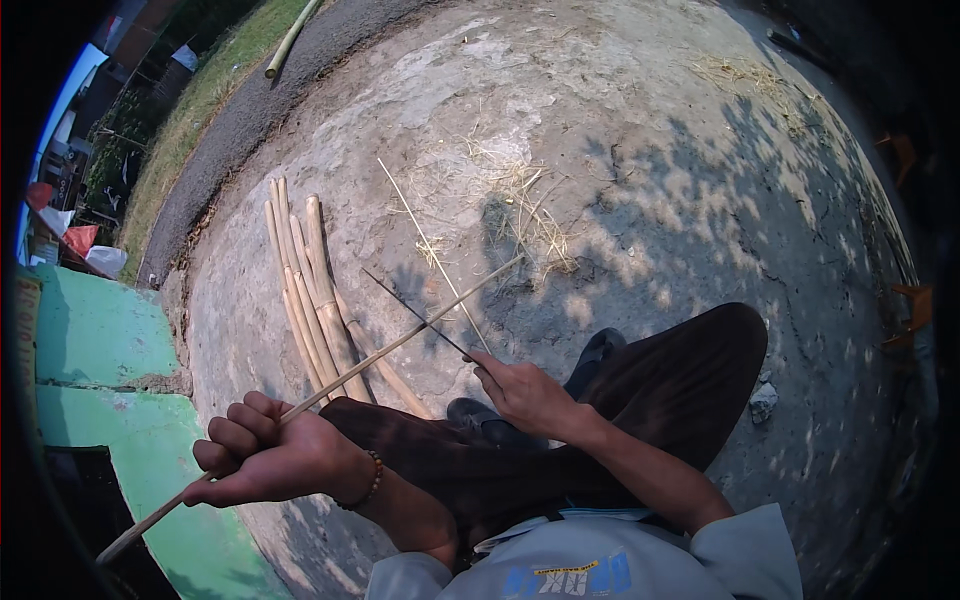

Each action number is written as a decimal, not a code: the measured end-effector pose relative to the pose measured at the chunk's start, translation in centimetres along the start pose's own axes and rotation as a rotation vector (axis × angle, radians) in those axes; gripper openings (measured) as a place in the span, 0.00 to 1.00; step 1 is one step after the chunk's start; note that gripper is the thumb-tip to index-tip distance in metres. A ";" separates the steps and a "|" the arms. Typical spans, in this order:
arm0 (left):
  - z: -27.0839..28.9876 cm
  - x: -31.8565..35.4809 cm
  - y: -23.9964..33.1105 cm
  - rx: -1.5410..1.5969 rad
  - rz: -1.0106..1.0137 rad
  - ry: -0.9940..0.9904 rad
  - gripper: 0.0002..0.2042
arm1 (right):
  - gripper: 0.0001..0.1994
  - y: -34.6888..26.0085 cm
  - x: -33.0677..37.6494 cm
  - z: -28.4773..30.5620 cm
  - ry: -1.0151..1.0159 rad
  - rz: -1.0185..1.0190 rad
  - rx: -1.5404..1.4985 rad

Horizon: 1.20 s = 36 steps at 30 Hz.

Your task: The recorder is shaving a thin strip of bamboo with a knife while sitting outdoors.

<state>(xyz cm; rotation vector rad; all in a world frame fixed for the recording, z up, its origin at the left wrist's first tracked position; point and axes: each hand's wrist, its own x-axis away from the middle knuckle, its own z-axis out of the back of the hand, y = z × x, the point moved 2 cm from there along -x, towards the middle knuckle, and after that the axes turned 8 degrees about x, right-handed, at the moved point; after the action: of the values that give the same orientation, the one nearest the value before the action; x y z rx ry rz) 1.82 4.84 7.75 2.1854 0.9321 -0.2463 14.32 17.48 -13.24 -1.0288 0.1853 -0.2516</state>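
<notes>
My left hand (pixel 285 455) is closed around a long thin wooden stick (pixel 385 349), which slants from the lower left up to the middle of the view. A long, narrow dark knife (pixel 405 303) is gripped in my right hand (pixel 530 398), its handle hidden by the fingers. The blade crosses the stick about midway; whether they touch I cannot tell. Beyond my hands, a pale thin strip (pixel 412 214) lies on the ground, its near end close to my right fingers. Curly pale shavings (pixel 525 190) are scattered past the stick's far tip.
Several bamboo poles (pixel 318 255) lie on the concrete ground (pixel 620 60) ahead of my left hand. A green low wall (pixel 105 325) stands at the left. My shoes (pixel 600 350) are below my right hand. A stone (pixel 763 402) lies to the right, with orange chair legs (pixel 905 310) farther out.
</notes>
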 end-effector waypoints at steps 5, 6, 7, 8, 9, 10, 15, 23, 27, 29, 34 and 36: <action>0.4 0.5 -0.5 -0.070 0.001 -0.001 0.29 | 0.13 14.2 -1.4 -4.3 -0.097 -0.182 0.225; 0.8 0.4 -0.7 -0.077 -0.013 0.033 0.29 | 0.13 16.5 -2.1 -4.2 -0.145 -0.217 0.214; 1.3 -0.1 -0.8 -0.089 -0.038 0.072 0.29 | 0.13 15.9 -2.7 -4.2 -0.147 -0.205 0.213; 2.0 -0.7 -0.5 -0.031 -0.009 0.072 0.29 | 0.14 14.3 -3.1 -3.6 -0.090 -0.215 0.194; 2.4 -1.0 -0.2 -0.043 -0.018 0.083 0.29 | 0.14 12.0 -2.6 -2.8 -0.037 -0.234 0.176; 2.5 -1.3 0.0 -0.048 -0.020 0.072 0.29 | 0.14 7.7 -2.1 -2.0 -0.120 -0.205 0.194; 1.9 -1.3 0.3 0.056 0.031 0.004 0.29 | 0.12 2.3 -1.2 -3.4 -0.055 -0.013 -0.014; 0.7 0.6 0.9 0.005 0.039 -0.001 0.29 | 0.10 7.8 -2.5 -2.6 0.024 -0.044 0.179; -1.0 0.5 0.1 0.033 0.042 -0.055 0.29 | 0.13 8.2 -3.0 -4.1 0.111 -0.017 -0.014; -1.9 1.2 -1.1 -0.074 0.041 -0.033 0.29 | 0.12 18.7 -3.5 -6.2 0.066 -0.298 0.205; -0.1 -0.2 0.2 -0.101 -0.031 0.031 0.29 | 0.13 12.1 -3.2 -6.3 0.054 -0.224 0.041; -1.3 -0.1 -0.3 -0.140 -0.078 0.016 0.29 | 0.13 10.2 -2.6 -6.3 0.105 -0.014 -0.007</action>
<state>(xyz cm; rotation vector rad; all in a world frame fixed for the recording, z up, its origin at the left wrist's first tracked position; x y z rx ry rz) 1.47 5.84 8.56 2.0283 1.0143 -0.1952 11.36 18.09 -25.13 -1.0247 0.2747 -0.3182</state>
